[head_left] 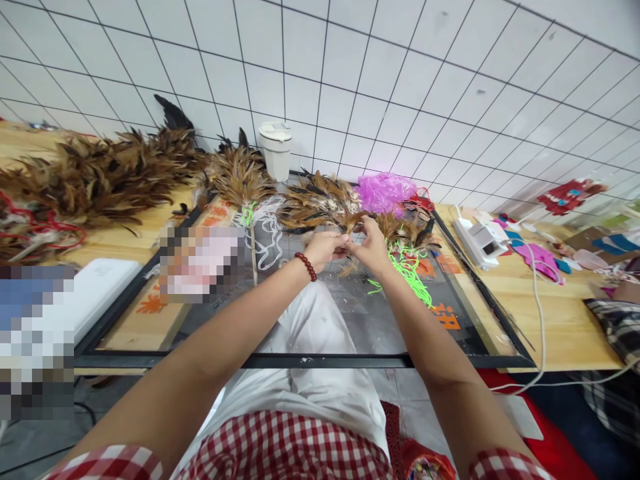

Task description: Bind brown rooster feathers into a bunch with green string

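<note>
My left hand (326,252), with a beaded bracelet (306,267) at its wrist, is closed in a pinch over the glass tabletop. My right hand (371,248) meets it fingertip to fingertip, its thumb and fingers also pinched. A small brown feather (347,269) shows just below the joined fingertips; the fingers cover part of it. Right behind my hands lies a heap of brown feathers (320,200). Bright green cords (411,273) spread beside my right wrist. To the left, a bundle of feathers on a stick (253,250) is bound with green cord near its top.
A black-framed glass panel (300,361) lies on the wooden table (565,333). White strings (270,230), a lidded white cup (276,150) and a pink plastic bag (385,192) are toward the back. More feathers (100,173) lie left; a power strip (480,241) with a cable is right.
</note>
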A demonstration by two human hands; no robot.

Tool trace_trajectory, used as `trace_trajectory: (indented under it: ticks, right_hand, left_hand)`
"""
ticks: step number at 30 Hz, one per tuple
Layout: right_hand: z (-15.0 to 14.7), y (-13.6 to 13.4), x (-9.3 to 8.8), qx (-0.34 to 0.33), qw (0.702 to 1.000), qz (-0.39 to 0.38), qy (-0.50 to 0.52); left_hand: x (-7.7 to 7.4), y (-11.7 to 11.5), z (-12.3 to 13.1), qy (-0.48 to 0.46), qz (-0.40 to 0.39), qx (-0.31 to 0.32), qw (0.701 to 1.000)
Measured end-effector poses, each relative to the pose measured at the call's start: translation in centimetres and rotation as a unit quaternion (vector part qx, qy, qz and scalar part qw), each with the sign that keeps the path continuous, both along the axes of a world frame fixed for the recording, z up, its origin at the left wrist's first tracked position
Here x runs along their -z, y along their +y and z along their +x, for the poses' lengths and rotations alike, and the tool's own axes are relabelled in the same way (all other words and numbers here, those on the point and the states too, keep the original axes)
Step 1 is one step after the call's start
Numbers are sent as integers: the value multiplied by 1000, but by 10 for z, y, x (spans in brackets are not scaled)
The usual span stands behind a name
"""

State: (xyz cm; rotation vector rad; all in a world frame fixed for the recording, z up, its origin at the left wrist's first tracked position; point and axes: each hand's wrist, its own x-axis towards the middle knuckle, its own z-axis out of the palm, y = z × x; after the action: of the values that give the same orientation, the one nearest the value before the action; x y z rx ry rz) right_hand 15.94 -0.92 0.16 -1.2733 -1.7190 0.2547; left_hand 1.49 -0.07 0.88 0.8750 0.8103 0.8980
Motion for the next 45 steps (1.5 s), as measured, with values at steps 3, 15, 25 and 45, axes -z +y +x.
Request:
trace_trajectory:
  ticks: [3, 15, 25, 45]
  right_hand:
    - [-1, -1, -4, -11, 997, -57, 59]
    - [10, -10, -19, -211, 839, -337, 372]
    - [10, -5, -18, -162, 858, -298, 386]
    - [3, -22, -31, -227, 845, -278, 396]
  left_hand:
    - [-1, 0, -1, -1, 18, -5, 1000]
    - [-7, 0, -5, 62, -25, 131, 989]
    - [0, 10, -14, -55, -77, 248, 964]
    - [-2, 7, -19, -167, -153, 366, 903]
